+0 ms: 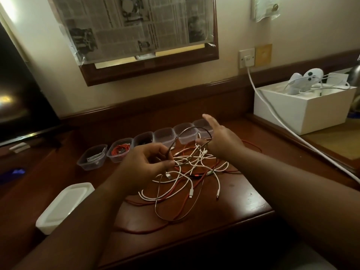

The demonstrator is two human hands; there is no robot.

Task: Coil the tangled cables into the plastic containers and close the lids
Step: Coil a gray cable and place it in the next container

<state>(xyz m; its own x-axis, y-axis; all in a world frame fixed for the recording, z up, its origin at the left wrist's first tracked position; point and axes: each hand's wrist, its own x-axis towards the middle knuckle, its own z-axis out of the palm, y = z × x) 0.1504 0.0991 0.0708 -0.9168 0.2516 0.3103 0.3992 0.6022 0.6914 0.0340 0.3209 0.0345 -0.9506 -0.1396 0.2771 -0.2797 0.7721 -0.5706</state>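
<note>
A tangle of white cables [196, 159] and a red cable [148, 229] lies on the wooden desk [243, 193]. My left hand [140, 164] pinches a thin dark cable [187, 129] above the tangle. That cable arcs over to my right hand [220, 137], whose fingers are stretched straight; it runs through the crook of the thumb. Behind stands a row of several clear plastic containers: one with a white cable [92, 156], one with a red cable [120, 150], one with a dark cable [143, 140], and bare ones [164, 135]. The last one is partly hidden by my right hand.
A stack of white lids [64, 205] lies at the front left. A dark screen [21, 98] stands at the left. A white box [305, 108] holding controllers sits at the right, with a white power cord [272, 108] running from the wall socket across the desk's right side.
</note>
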